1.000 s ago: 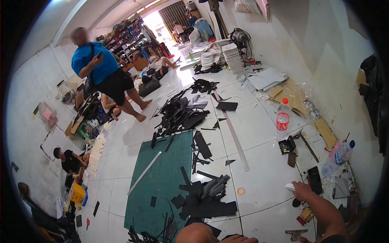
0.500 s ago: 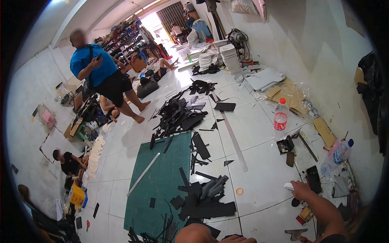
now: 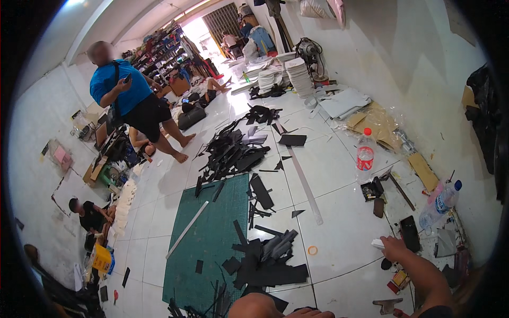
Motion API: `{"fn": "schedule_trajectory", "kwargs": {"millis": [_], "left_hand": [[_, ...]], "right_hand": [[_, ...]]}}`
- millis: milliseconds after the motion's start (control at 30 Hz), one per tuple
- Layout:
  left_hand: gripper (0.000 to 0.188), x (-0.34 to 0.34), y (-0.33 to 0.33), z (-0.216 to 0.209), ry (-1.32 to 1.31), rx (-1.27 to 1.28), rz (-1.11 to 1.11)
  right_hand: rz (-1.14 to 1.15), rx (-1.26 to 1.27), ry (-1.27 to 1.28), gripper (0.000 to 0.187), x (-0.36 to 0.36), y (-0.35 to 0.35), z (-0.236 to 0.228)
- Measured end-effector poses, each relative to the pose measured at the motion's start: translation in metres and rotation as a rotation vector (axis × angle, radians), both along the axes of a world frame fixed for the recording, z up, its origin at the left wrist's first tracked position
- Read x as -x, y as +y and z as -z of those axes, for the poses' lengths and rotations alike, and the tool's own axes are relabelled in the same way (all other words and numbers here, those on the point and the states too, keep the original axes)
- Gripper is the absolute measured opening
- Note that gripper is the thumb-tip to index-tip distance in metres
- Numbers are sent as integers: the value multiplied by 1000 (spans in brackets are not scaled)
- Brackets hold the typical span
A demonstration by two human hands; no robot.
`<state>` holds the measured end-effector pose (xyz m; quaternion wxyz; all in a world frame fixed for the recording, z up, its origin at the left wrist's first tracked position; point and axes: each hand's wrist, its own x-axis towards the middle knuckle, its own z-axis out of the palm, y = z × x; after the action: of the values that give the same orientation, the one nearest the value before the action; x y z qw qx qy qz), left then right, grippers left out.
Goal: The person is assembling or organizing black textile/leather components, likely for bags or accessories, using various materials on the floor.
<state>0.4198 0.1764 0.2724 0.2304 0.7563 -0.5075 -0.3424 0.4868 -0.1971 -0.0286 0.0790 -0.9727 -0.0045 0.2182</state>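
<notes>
My right hand [image 3: 393, 250] is closed round a small white object [image 3: 377, 244] just above the tiled floor, at the right. Beside it lie a black phone [image 3: 409, 234] and a small dark oval piece [image 3: 386, 264]. My bent knee [image 3: 254, 306] shows at the lower edge. A strip of skin lies to the right of the knee; whether it is my left hand I cannot make out, and no fingers can be read there. In front of me, cut black pieces [image 3: 273, 274] overlap a green cutting mat [image 3: 185, 259], and a metal ruler [image 3: 187, 230] lies across the mat.
Beyond the mat is a heap of black scraps [image 3: 233, 148]. A long clear ruler [image 3: 302, 180] lies on the tiles. To the right stand a red-capped bottle [image 3: 365, 153] and a blue-capped bottle [image 3: 441, 204]. A person in a blue shirt [image 3: 124, 87] stands far left; others sit farther off.
The view has shifted very slightly. My right hand keeps its place with the white object, and the things on the floor lie as before.
</notes>
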Motion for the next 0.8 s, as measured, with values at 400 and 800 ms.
{"fn": "schedule_trajectory", "kwargs": {"millis": [400, 800], "left_hand": [[62, -1, -2, -2, 5, -34, 5], [63, 2, 1, 2, -30, 9, 8]], "right_hand": [[4, -21, -7, 55, 2, -2, 3], [-21, -5, -23, 53, 2, 0, -3]]}}
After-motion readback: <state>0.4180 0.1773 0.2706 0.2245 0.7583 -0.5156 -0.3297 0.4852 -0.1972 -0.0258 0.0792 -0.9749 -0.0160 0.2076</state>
